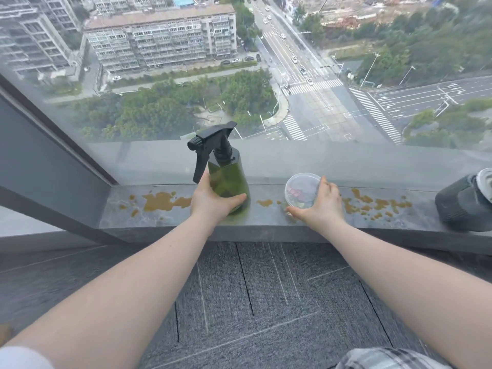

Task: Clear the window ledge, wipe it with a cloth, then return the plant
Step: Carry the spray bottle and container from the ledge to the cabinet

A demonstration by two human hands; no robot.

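Observation:
A green spray bottle (226,179) with a black trigger head stands on the grey window ledge (165,222). My left hand (211,202) is wrapped around its lower body. To the right, a small clear round plastic container (300,189) with colourful bits inside is tilted up on the ledge, and my right hand (320,206) grips it from the side and below. Brown stains (162,201) spread over the ledge left of the bottle, and more brown stains (372,205) lie right of the container. No plant or cloth is in view.
A dark grey pot-like object (464,203) sits at the ledge's far right end. The window glass (266,75) rises directly behind the ledge, with a dark frame (53,134) slanting on the left. Grey carpet tiles (253,288) cover the floor below.

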